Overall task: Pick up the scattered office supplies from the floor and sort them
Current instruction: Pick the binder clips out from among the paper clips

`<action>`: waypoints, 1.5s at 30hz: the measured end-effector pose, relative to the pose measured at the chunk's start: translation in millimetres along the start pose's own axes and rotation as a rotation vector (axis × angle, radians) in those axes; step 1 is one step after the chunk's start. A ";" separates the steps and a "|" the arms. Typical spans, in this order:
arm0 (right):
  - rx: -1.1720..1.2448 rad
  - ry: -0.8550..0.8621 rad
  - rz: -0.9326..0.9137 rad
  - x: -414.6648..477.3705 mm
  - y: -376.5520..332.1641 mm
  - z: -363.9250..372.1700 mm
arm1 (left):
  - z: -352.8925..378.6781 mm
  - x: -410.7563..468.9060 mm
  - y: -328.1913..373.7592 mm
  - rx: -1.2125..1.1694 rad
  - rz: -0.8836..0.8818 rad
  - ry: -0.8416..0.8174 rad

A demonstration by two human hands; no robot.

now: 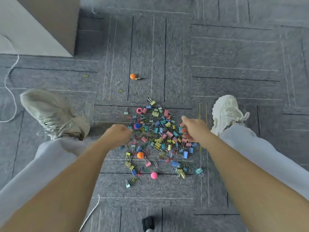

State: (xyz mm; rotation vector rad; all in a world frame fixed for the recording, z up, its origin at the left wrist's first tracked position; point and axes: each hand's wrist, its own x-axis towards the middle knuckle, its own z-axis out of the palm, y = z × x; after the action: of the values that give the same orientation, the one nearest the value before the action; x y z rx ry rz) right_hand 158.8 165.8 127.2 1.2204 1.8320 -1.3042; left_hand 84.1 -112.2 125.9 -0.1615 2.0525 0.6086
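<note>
Floor [225, 52]: grey carpet tiles with thin line patterns are lying under everything.
Pile of clips [160, 139]: pastel binder clips and wire paper clips are lying scattered on the floor between the two shoes, thickest in the middle and thinning toward the near edge.
Left hand [119, 131]: it is hanging over the pile's left edge with its fingers curled and the fingertips down among the clips; blur is hiding whether anything is held, so I cannot tell.
Right hand [192, 129]: it is reaching into the pile's right edge, its thumb sticking up and its fingers curling round a teal binder clip [180, 129].
Blue ball [137, 126]: it is sitting in the pile just beside the left hand's fingertips.
Near orange ball [140, 155]: it is resting among clips on the pile's near left side.
Pink ball [153, 175]: it is lying at the pile's near edge.
Far orange ball [132, 76]: it is lying alone, well apart from the pile, with loose paper clips [117, 83] near it.
Pink ring [139, 110]: it is sitting at the pile's far edge.
Left shoe [50, 114]: pale, standing left of the pile.
Right shoe [227, 111]: pale, standing right of the pile.
White cord [11, 91]: it is trailing across the floor at the far left.
</note>
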 end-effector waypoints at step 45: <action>0.199 -0.016 -0.048 84.5 35.6 60.9 | 97.2 83.4 -36.7 -0.465 -0.185 -0.133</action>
State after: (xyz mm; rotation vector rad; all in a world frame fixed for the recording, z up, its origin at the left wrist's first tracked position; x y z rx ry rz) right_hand 152.7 142.1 19.9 1.2702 1.7629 -1.5489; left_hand 126.9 -86.6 2.4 -0.5603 1.7173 0.9447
